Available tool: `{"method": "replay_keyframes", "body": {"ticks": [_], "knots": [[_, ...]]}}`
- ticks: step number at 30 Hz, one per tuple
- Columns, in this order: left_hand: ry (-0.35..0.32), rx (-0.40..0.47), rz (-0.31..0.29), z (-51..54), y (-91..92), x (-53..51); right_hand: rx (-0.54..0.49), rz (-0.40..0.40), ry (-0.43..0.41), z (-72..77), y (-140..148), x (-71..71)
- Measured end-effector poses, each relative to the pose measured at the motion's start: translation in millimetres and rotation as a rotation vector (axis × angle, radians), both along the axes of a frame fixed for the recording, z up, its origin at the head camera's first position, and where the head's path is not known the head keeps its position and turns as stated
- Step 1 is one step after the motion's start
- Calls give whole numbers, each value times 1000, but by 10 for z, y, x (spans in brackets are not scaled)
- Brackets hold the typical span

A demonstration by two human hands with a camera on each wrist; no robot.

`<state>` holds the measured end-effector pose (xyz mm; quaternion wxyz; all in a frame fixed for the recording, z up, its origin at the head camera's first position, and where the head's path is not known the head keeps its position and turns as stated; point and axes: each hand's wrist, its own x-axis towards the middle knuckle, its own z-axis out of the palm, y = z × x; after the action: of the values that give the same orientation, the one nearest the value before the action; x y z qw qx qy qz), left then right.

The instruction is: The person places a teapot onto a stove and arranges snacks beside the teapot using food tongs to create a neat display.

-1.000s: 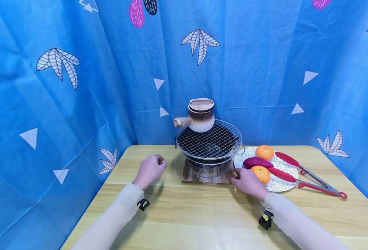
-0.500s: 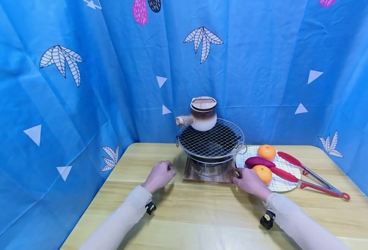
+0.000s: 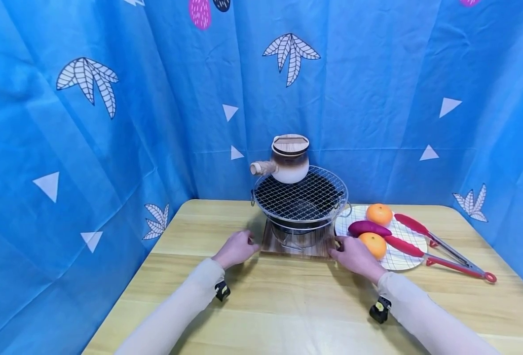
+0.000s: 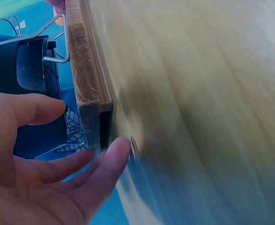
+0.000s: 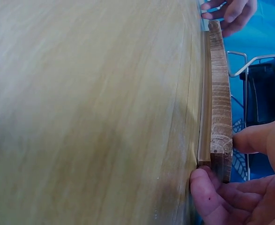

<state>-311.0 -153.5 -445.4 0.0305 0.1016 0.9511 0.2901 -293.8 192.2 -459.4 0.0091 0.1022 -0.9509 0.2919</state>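
Wooden board (image 3: pixel 319 250) sits on the table (image 3: pixel 288 305), near the far edge, grill (image 3: pixel 297 202) standing on it. We judge the two-handed hold half done: right hand (image 3: pixel 354 256) pinches the board's right end, thumb above, fingers below; left hand (image 3: pixel 237 247) is at the left end, fingers loosely bent, thumb apart from the wood, grip not yet made. Can't tell if its fingertips touch. Left to do, we'd say: closing that side.

Containers: pot (image 3: pixel 290 167) on the grill's far part, lid (image 3: pixel 290 142) on, contents hidden. Plate (image 3: pixel 399 262) at right holds two oranges (image 3: pixel 373 245), a purple vegetable (image 3: pixel 369 229) and the tongs' (image 3: pixel 408 247) red ends.
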Motion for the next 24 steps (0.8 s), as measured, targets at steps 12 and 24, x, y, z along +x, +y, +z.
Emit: {"method": "replay_keyframes", "body": {"ticks": [12, 24], "knots": [[-134, 167, -38, -43, 81, -94, 19, -7, -3, -7, 2, -4], [-169, 310, -26, -99, 138, -128, 30, -8, 25, 4, -2, 11]]}}
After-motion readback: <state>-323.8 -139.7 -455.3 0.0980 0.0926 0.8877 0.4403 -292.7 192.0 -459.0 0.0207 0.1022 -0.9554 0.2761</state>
